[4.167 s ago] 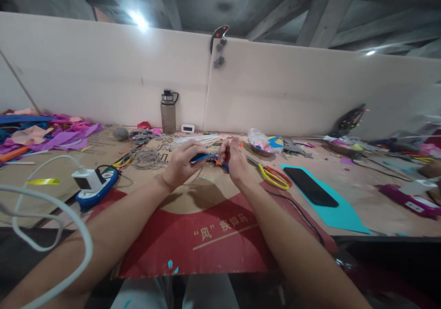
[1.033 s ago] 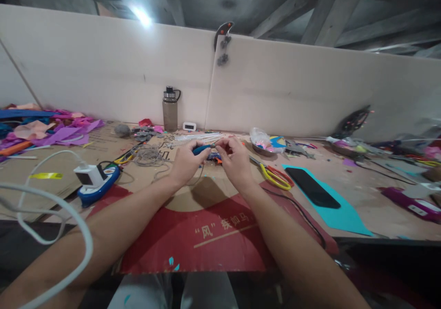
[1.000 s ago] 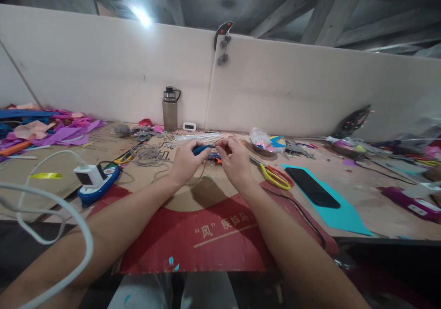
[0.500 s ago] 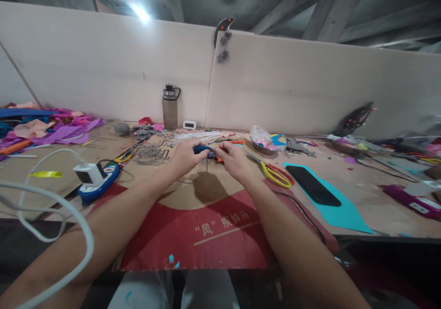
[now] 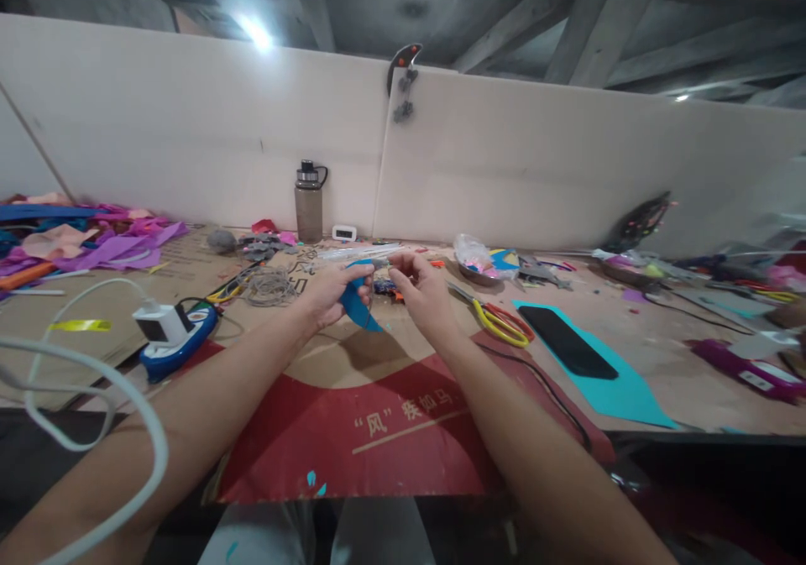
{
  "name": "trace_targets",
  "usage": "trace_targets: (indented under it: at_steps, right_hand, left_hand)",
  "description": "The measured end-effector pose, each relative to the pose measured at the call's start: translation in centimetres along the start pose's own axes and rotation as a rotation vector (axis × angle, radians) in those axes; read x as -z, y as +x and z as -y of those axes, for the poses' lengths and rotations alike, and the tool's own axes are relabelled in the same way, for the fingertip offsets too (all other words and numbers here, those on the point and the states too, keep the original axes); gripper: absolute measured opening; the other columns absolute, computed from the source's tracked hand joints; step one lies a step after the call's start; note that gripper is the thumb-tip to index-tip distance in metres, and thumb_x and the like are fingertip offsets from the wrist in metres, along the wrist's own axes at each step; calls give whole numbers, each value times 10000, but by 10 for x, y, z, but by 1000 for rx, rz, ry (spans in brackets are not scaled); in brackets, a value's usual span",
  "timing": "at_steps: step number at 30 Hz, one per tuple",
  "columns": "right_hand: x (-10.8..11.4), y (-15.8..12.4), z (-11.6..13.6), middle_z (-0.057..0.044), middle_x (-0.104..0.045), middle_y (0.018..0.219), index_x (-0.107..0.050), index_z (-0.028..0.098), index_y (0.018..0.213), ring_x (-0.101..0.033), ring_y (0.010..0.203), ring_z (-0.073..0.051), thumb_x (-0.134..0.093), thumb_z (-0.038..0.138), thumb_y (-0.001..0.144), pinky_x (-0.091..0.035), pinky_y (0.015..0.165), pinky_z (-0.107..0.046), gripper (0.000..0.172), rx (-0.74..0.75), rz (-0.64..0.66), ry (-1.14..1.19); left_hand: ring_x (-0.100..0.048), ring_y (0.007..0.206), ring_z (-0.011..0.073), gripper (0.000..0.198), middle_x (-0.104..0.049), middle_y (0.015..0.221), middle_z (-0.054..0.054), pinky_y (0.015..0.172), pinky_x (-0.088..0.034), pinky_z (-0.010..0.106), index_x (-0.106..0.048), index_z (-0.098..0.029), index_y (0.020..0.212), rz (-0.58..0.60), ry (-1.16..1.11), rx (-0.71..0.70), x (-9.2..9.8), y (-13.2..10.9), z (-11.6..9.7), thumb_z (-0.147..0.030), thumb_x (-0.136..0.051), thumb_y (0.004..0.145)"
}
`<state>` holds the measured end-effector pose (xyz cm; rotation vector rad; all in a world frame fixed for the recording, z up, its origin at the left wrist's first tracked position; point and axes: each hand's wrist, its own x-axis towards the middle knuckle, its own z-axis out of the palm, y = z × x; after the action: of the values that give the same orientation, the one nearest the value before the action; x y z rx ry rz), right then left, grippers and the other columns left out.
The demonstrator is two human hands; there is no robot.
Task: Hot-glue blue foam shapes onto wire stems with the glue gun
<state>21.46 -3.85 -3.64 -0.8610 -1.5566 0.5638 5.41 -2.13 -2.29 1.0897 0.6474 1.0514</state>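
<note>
The blue piece (image 5: 360, 303), a narrow curved shape like a leaf or a crescent, was in the middle of the frame, raised above the sheet of cardboard (image 5: 295, 443) on the tabletop (image 5: 667, 355). It looked light and thin, probably paper or something like it: flexible enough to bend under a firm squeeze, easy to crease or tear, and not likely to be slippery. Its broad middle seemed the best place to take hold, with a flat, gentle pinch; the tapered lower point would presumably fold first. The greyish upper end (image 5: 380, 261) looked narrower and perhaps firmer, as though wrapped, though it was too small to be sure.

The left hand (image 5: 332, 295), just left of the frame's centre, gripped the blue piece near its upper part, thumb and fingers closed on it, while the pointed end hung free toward the lower right of that hand. The right hand (image 5: 421, 284), just right of centre, had its fingers curled and the fingertips drawn close together beside the greyish end; whether they pinched it or something fine could not be told. The blue piece thus lay mostly against the left hand, with only its upper end near the right. Small dark and orange bits (image 5: 385, 286) showed between the two hands, beyond the piece.
</note>
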Motion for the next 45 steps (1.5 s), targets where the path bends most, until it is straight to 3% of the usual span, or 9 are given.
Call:
trace_targets:
  at_steps: [8, 14, 18, 25, 31, 34, 36, 39, 45]
  right_hand:
    - [0, -5, 5, -46, -672, 790, -645, 179, 821, -592, 699, -149, -586, 296, 791, -460, 668, -293, 134, 39, -89, -110]
    - [-1, -3, 8, -55, -686, 838, -660, 163, 881, -591, 697, -144, -609, 329, 767, -461, 651, -282, 207, -34, -79, -35]
    - [0, -1, 9, -33, -671, 728, -671, 167, 774, -574, 665, -139, -612, 328, 757, -454, 662, -281, 172, -78, -78, -54]
    - [-1, 2, -1, -55, -659, 866, -636, 189, 987, -557, 668, -124, -411, 546, 848, -445, 594, -254, 445, -242, -39, 168]
    - [-21, -1, -11, -36, -674, 905, -598, 207, 968, -610, 789, -149, -595, 441, 752, -468, 742, -294, 318, -237, 154, 185]
    - [-28, 0, -15, -27, -656, 774, -605, 178, 785, -582, 718, -149, -624, 405, 724, -446, 719, -304, 236, -220, 187, 64]
    - [-29, 1, -16, 3, -601, 659, -563, 181, 663, -532, 645, -133, -607, 393, 727, -425, 676, -295, 226, -215, 141, 8]
    - [-27, 2, -15, 32, -564, 628, -497, 194, 652, -499, 605, -109, -582, 379, 727, -418, 646, -274, 217, -259, 103, 150]
    - [-27, 0, -12, 85, -497, 511, -444, 207, 715, -464, 487, -81, -651, 464, 683, -388, 555, -238, 331, -359, 236, 481]
  left_hand:
    - [-462, 453, 61, 200, -514, 567, -37, 495, -407, 221, -555, -138, 691, 50, 115, -80, -3, -1, 7, -271, -704, 702]
    - [-466, 452, 70, 218, -513, 555, -34, 482, -389, 219, -559, -144, 685, 11, 163, -114, -2, 0, 10, -311, -697, 708]
    - [-476, 460, 78, 208, -519, 549, -22, 472, -387, 216, -579, -141, 684, -2, 242, -154, -3, 0, 10, -312, -695, 708]
    - [-472, 462, 60, 155, -522, 576, -32, 495, -419, 211, -591, -133, 713, -33, -84, -25, 0, 2, 4, -218, -715, 675]
    - [-502, 470, 74, 135, -571, 586, -19, 489, -439, 213, -622, -131, 719, -144, 33, -181, 6, 8, 8, -194, -715, 645]
    - [-514, 478, 76, 129, -589, 601, -13, 471, -432, 198, -619, -131, 710, -193, 56, -218, 7, 9, 10, -184, -715, 641]
    - [-510, 465, 78, 98, -579, 583, -10, 465, -444, 201, -603, -127, 692, -215, 12, -191, 8, 11, 9, -160, -690, 660]
    - [-499, 438, 74, 31, -564, 559, 2, 442, -446, 192, -590, -115, 693, -269, -95, -95, 11, 13, 4, -109, -616, 709]
    - [-480, 421, 42, 99, -568, 577, 15, 412, -418, 132, -611, -81, 802, -269, -301, 57, 21, 14, -16, -92, -513, 810]
